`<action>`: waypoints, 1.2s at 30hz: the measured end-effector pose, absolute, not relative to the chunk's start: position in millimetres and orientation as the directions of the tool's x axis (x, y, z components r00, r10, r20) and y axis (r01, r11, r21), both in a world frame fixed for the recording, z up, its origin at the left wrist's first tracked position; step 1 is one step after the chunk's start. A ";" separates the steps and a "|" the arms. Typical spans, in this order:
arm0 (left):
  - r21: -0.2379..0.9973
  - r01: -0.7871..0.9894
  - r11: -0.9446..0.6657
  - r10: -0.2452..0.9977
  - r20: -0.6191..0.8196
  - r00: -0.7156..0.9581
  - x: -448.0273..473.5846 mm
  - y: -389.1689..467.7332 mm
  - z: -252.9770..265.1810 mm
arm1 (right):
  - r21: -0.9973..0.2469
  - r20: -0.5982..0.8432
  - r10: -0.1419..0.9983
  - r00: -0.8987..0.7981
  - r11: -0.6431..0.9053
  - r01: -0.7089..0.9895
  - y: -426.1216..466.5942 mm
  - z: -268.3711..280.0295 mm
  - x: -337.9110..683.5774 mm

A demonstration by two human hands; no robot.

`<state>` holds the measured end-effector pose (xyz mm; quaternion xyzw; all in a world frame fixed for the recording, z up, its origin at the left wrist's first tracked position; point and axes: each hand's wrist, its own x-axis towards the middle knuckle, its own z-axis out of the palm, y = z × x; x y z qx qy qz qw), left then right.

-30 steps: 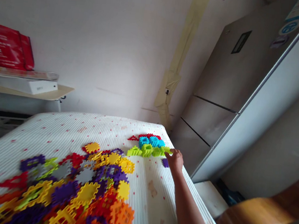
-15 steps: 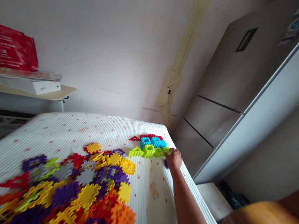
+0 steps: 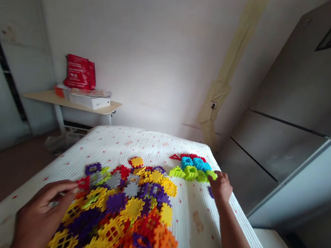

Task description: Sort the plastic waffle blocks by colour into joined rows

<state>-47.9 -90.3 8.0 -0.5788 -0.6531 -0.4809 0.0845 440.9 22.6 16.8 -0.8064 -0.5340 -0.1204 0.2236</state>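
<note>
My left hand point(image 3: 44, 209) is at the left edge of the pile, thumb and forefinger closed on a red interlocking plastic piece point(image 3: 83, 183) that they partly cover. Yellow window pieces point(image 3: 63, 242) and a purple square piece point(image 3: 116, 202) lie close beside it. Over on the right, my right hand point(image 3: 222, 187) has its fingers closed on a lime green interlocking piece point(image 3: 212, 175) at the end of a lime row. Beside that row are joined lime pieces point(image 3: 190, 173), with blue pieces point(image 3: 198, 163) and red pieces point(image 3: 190, 157) behind. A purple piece point(image 3: 210, 192) shows partly beside my right wrist.
The pieces lie on a white dotted bed cover point(image 3: 139, 139). A grey refrigerator point(image 3: 258, 151) stands close on the right. At the back left, a small table point(image 3: 40, 96) carries a white box point(image 3: 88, 101) and a red bag point(image 3: 79, 72).
The view has turned left. My left hand has come further into view and reached the red piece at the pile's edge. My right hand stays at the lime row's end.
</note>
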 end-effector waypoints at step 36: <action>0.552 0.753 -0.359 0.856 0.515 0.030 -4.3 -94.6 13.4 | -0.075 0.759 0.531 -0.377 0.647 0.759 -27.4 -0.4 319.7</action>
